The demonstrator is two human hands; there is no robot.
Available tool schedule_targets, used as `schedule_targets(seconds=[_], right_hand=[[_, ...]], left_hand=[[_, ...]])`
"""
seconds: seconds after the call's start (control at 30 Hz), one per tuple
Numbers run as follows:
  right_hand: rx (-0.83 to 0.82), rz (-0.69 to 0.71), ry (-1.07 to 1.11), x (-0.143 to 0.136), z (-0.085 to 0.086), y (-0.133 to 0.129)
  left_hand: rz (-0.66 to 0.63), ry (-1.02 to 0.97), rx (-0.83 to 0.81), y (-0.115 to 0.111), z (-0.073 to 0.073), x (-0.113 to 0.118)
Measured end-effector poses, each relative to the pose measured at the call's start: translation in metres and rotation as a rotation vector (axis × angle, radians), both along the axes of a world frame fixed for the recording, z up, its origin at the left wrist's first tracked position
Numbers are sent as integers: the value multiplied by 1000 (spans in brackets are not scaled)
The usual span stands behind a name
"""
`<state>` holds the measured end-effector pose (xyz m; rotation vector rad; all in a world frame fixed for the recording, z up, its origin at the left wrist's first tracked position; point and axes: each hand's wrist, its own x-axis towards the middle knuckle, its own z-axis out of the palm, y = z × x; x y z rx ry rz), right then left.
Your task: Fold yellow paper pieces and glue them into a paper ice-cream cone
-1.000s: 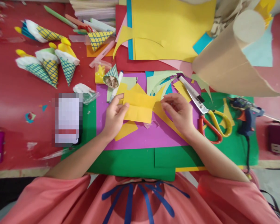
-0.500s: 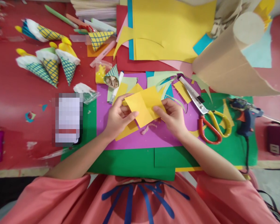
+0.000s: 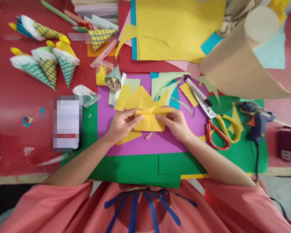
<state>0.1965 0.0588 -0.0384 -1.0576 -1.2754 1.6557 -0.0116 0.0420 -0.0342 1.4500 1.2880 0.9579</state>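
A creased piece of yellow paper [image 3: 149,123] is held between both hands above the purple sheet [image 3: 135,149]. My left hand [image 3: 123,125] pinches its left side, thumb on the near face. On the right side, my right hand [image 3: 176,123] grips it the same way, the thumb pressing near the middle. The paper's upper part bends back along a horizontal fold, and its lower part faces me. Behind it lie more yellow paper pieces [image 3: 140,97], and another yellow piece [image 3: 129,138] shows beneath my left hand.
Large scissors [image 3: 212,118] and a glue gun [image 3: 257,124] lie to the right. A tan paper roll [image 3: 235,68] stands behind them. Several decorated paper cones [image 3: 67,66] are at the far left, above a blurred phone [image 3: 67,123]. Green paper strips [image 3: 168,85] are scattered behind my hands.
The yellow paper has turned from a tilted angle to nearly level, and its upper part now folds back. My right thumb has shifted slightly inward and down on it.
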Motion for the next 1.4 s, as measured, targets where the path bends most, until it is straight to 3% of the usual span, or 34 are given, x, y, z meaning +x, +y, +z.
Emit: schedule_targets(seconds=[0.1,0.4,0.6,0.73,0.97,1.1,1.4], right_hand=[[66,24,-13,3,2,3],[28,72,39,5,6,4],[-139,14,29,5,5,0],[-171,18,48,3,4,0],[-150,-66,110,-1,4,2],[-185,-39,156,-2,3,1],[-227,32,110,2,3,1]], left_hand=[[4,-39,34,3,0,-2],[-3,-183,29,0,-2,-3],[163,-175,-117,1,2,1],[223,-121,-91,2,2,3],[106,-118,-97,-1,2,3],[47,-76,-144,-6,4,3],[-25,75,68,-12,4,3]])
